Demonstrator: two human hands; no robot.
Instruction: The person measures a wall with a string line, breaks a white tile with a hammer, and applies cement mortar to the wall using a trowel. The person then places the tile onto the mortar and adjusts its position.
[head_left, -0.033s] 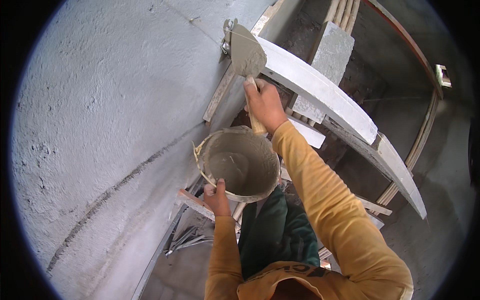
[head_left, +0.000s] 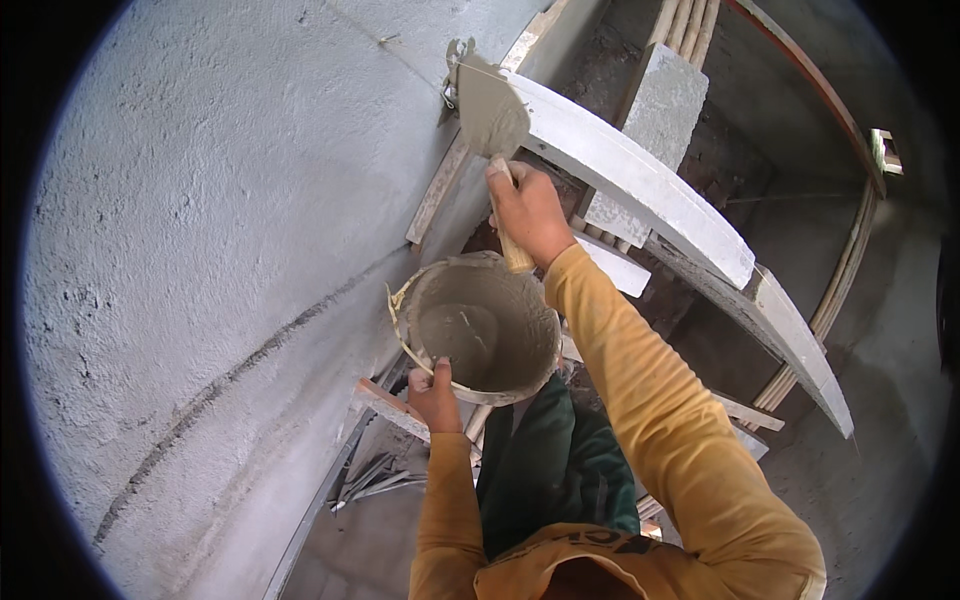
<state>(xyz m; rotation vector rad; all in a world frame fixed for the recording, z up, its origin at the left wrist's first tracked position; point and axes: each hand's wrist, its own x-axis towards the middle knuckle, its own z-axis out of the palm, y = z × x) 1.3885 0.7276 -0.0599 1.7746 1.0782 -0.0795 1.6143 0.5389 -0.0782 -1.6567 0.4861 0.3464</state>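
Note:
My right hand [head_left: 527, 212] is closed around the wooden handle of a trowel [head_left: 492, 112], its blade smeared with grey mortar. The blade lies at the near end of a curved white block course [head_left: 630, 172], close to the wall. A clump of mortar [head_left: 459, 62] shows just past the blade's tip. My left hand [head_left: 435, 398] grips the near rim of a bucket [head_left: 549, 330], thumb over the edge. Wet mortar [head_left: 462, 335] lies inside the bucket, and a pale cord-like handle [head_left: 398, 305] hangs along its left side.
A rough grey plastered wall [head_left: 230, 190] fills the left side. Beyond the curved blocks, a loose grey block [head_left: 668, 105] rests across bamboo-like poles [head_left: 690, 28]. Wooden boards [head_left: 437, 195] stand along the wall. Thin metal strips [head_left: 375, 480] lie on the floor below.
The trowel blade has shifted and tilted slightly at the block's end near the wall. My left hand and the bucket stay in place.

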